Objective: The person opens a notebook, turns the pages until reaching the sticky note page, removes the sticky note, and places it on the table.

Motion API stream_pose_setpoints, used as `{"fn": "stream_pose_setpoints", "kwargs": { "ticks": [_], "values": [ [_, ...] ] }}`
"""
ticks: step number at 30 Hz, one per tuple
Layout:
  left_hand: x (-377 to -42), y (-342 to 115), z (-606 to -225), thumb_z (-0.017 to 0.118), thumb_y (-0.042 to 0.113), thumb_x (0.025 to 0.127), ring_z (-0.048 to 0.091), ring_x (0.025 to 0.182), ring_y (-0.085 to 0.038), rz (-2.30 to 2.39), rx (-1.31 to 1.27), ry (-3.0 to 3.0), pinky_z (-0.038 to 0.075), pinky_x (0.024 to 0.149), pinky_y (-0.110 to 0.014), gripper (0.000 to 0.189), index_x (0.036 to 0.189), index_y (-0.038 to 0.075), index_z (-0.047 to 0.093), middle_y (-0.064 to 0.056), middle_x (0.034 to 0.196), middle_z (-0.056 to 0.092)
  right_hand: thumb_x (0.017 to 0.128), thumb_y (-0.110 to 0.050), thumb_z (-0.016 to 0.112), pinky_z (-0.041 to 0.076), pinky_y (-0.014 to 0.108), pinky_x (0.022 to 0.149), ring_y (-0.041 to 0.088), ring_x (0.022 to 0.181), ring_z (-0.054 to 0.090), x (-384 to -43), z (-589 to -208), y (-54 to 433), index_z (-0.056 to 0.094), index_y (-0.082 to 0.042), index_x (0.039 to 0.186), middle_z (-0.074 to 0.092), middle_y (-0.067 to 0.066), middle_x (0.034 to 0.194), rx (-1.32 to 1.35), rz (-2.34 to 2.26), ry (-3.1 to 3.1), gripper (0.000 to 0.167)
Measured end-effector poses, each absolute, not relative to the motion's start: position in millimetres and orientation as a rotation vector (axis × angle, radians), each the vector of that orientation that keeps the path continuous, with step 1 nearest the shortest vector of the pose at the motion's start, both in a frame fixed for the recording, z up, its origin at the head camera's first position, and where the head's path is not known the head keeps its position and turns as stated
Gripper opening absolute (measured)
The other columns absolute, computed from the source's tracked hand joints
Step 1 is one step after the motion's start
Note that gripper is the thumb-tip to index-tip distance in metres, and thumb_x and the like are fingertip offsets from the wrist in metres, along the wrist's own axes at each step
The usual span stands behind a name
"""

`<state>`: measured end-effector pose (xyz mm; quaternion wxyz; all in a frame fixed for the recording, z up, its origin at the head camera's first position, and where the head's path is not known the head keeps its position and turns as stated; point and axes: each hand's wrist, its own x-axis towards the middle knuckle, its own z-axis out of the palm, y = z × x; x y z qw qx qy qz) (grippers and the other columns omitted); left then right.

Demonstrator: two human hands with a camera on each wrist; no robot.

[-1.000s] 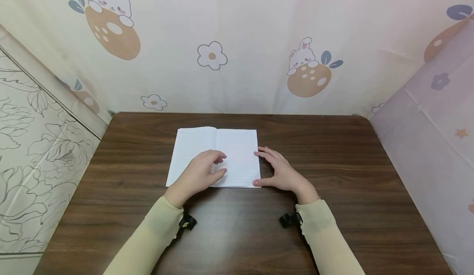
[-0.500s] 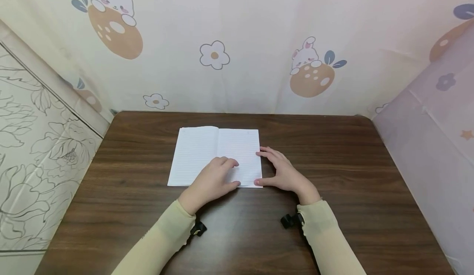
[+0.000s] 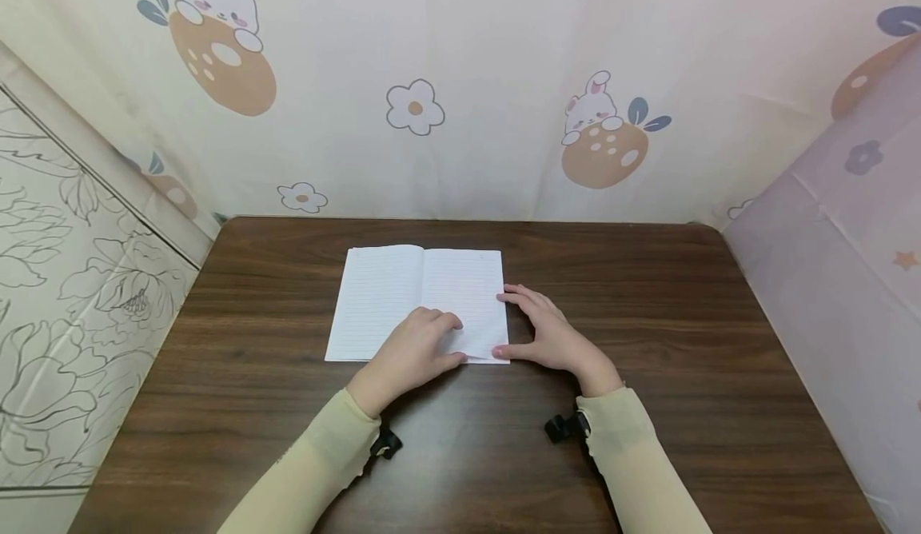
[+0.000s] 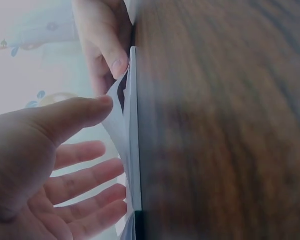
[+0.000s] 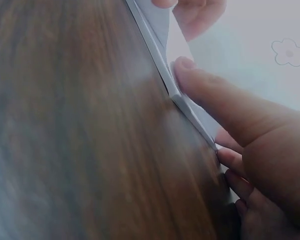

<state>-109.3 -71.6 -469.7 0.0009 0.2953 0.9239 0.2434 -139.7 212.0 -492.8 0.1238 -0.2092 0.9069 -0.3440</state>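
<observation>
An open notebook (image 3: 381, 294) with lined white pages lies flat on the brown table. Over the lower part of its right page is my left hand (image 3: 412, 352), thumb and index finger apart. In the left wrist view, the left thumb (image 4: 104, 107) touches a raised bit of page (image 4: 117, 122), and the other fingers reach toward the paper. My right hand (image 3: 554, 340) is at the notebook's right edge, fingers spread. Its thumb (image 5: 187, 67) rests on the lower right corner, while its fingertips touch the edge farther up. The left fingertips are partly hidden in the head view.
The wooden table (image 3: 273, 278) extends around the notebook on all sides. A patterned curtain (image 3: 489, 102) hangs behind its far edge, and another cloth (image 3: 813, 222) hangs at the right. A floral panel (image 3: 86, 294) stands at the left.
My left hand has moved rightward from the notebook's centre fold onto the right page, and the lower page edge now lifts slightly beside its thumb. The right hand stays at the right edge.
</observation>
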Motion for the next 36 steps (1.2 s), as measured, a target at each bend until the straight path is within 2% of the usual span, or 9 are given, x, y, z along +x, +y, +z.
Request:
{"fn": "stream_pose_setpoints", "kwargs": {
  "ticks": [7, 12, 17, 22, 26, 30, 36],
  "values": [
    [-111.6, -76.2, -469.7, 0.084, 0.019, 0.097, 0.073, 0.099, -0.030, 0.836, 1.000, 2.908, 0.059, 0.092, -0.047, 0.023, 0.114, 0.005, 0.076, -0.008, 0.106, 0.079, 0.084, -0.047, 0.096, 0.021, 0.072, 0.127, 0.039, 0.165, 0.020, -141.5, -496.1, 214.9, 0.043, -0.017, 0.167, 0.032, 0.009, 0.177, -0.604, -1.012, 2.628, 0.102],
    [-112.9, -75.6, -470.9, 0.075, 0.011, 0.101, 0.072, 0.086, -0.025, 0.863, 1.011, 2.943, 0.059, 0.082, -0.045, 0.008, 0.107, 0.006, 0.078, -0.004, 0.093, 0.078, 0.083, -0.047, 0.097, 0.023, 0.072, 0.126, 0.042, 0.164, 0.021, -141.5, -496.8, 215.6, 0.037, -0.016, 0.170, 0.030, 0.014, 0.177, -0.587, -1.005, 2.627, 0.110],
    [-114.1, -73.7, -471.9, 0.072, 0.009, 0.103, 0.066, 0.076, -0.019, 0.915, 0.925, 2.988, 0.057, 0.073, -0.039, 0.007, 0.101, 0.006, 0.079, -0.003, 0.086, 0.075, 0.082, -0.046, 0.098, 0.025, 0.070, 0.127, 0.042, 0.164, 0.023, -140.8, -494.6, 215.5, 0.034, -0.015, 0.171, 0.030, 0.015, 0.177, -0.575, -1.003, 2.626, 0.113],
    [-114.8, -73.7, -470.6, 0.073, 0.008, 0.103, 0.072, 0.080, -0.019, 1.068, 0.811, 3.001, 0.061, 0.076, -0.040, 0.009, 0.098, 0.005, 0.080, -0.006, 0.091, 0.079, 0.081, -0.046, 0.098, 0.026, 0.069, 0.127, 0.042, 0.163, 0.024, -140.6, -492.7, 214.8, 0.031, -0.015, 0.172, 0.032, 0.016, 0.176, -0.566, -1.006, 2.626, 0.117],
    [-115.1, -74.9, -469.3, 0.073, 0.009, 0.102, 0.071, 0.079, -0.018, 1.168, 0.718, 2.962, 0.061, 0.077, -0.041, 0.010, 0.096, 0.006, 0.080, -0.006, 0.092, 0.080, 0.081, -0.047, 0.098, 0.025, 0.069, 0.127, 0.042, 0.163, 0.024, -140.9, -493.0, 214.5, 0.029, -0.015, 0.173, 0.031, 0.016, 0.176, -0.564, -0.996, 2.628, 0.119],
    [-115.8, -75.1, -468.4, 0.072, 0.010, 0.102, 0.069, 0.078, -0.017, 1.246, 0.650, 2.920, 0.060, 0.076, -0.040, 0.009, 0.096, 0.008, 0.078, -0.004, 0.092, 0.079, 0.082, -0.046, 0.098, 0.024, 0.069, 0.127, 0.042, 0.164, 0.023, -141.4, -494.1, 214.9, 0.032, -0.014, 0.172, 0.030, 0.016, 0.177, -0.582, -0.986, 2.632, 0.116],
    [-116.2, -75.7, -466.6, 0.075, 0.011, 0.102, 0.073, 0.084, -0.019, 1.394, 0.574, 2.870, 0.063, 0.081, -0.041, 0.006, 0.099, 0.007, 0.077, -0.003, 0.092, 0.078, 0.083, -0.045, 0.097, 0.022, 0.070, 0.128, 0.040, 0.165, 0.020, -141.8, -494.8, 215.5, 0.037, -0.013, 0.170, 0.028, 0.012, 0.178, -0.598, -0.975, 2.627, 0.111]
  ]
}}
